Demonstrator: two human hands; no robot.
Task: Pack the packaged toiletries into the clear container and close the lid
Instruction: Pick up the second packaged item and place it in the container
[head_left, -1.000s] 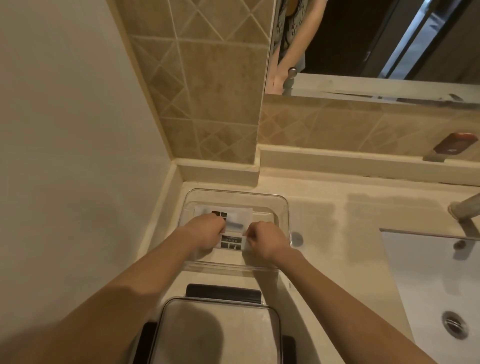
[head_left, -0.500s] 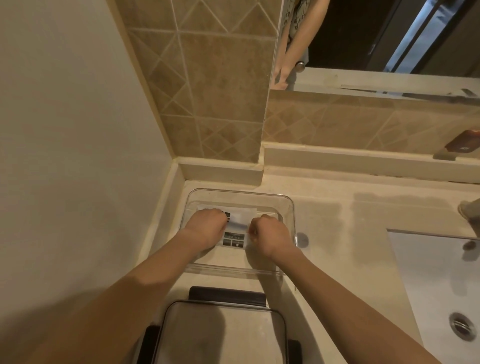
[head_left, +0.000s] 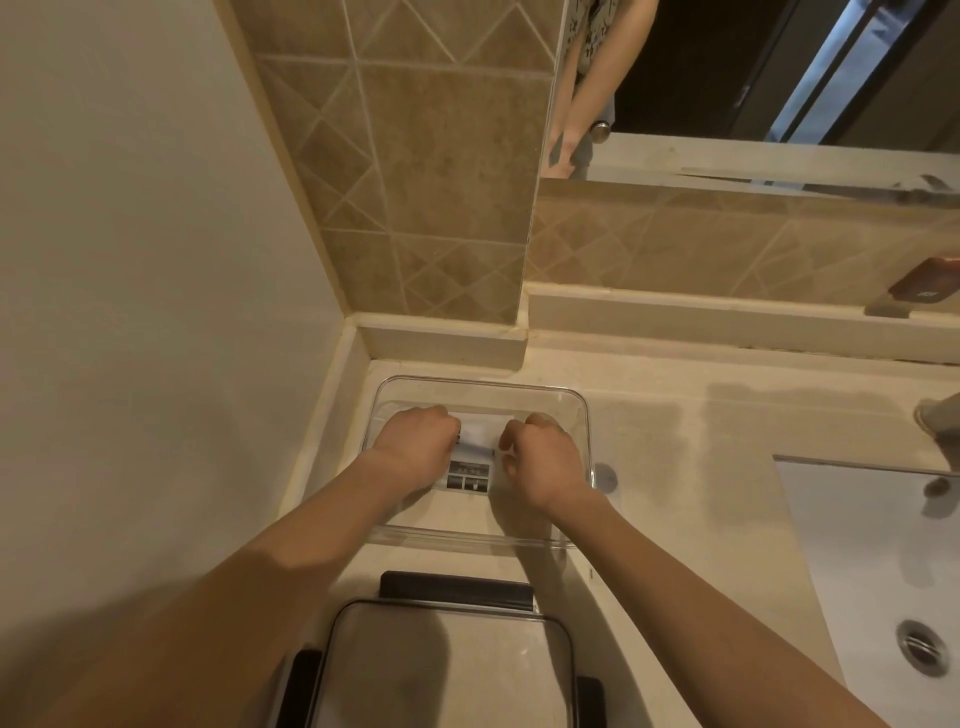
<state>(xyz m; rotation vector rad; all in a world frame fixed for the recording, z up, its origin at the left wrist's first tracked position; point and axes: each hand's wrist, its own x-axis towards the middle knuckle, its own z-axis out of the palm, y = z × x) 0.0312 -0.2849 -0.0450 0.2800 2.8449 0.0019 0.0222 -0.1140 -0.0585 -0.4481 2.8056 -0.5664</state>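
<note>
A clear rectangular container (head_left: 582, 410) stands open on the beige counter, in the corner by the wall. Both my hands reach inside it. My left hand (head_left: 415, 444) and my right hand (head_left: 540, 460) are curled, each pinching one side of a white toiletry packet (head_left: 470, 467) with dark printed squares; the packet lies low in the container. My fingertips are hidden under my knuckles. The clear lid (head_left: 447, 670) with black clips lies flat on the counter at the near edge, below the container.
A white sink basin (head_left: 872, 545) with a metal drain (head_left: 922, 647) lies to the right. A tap (head_left: 940, 415) shows at the right edge. Tiled wall and mirror rise behind; a plain wall runs along the left.
Both hands have shifted slightly further back inside the container while keeping hold of the packet. The camera has tilted a little.
</note>
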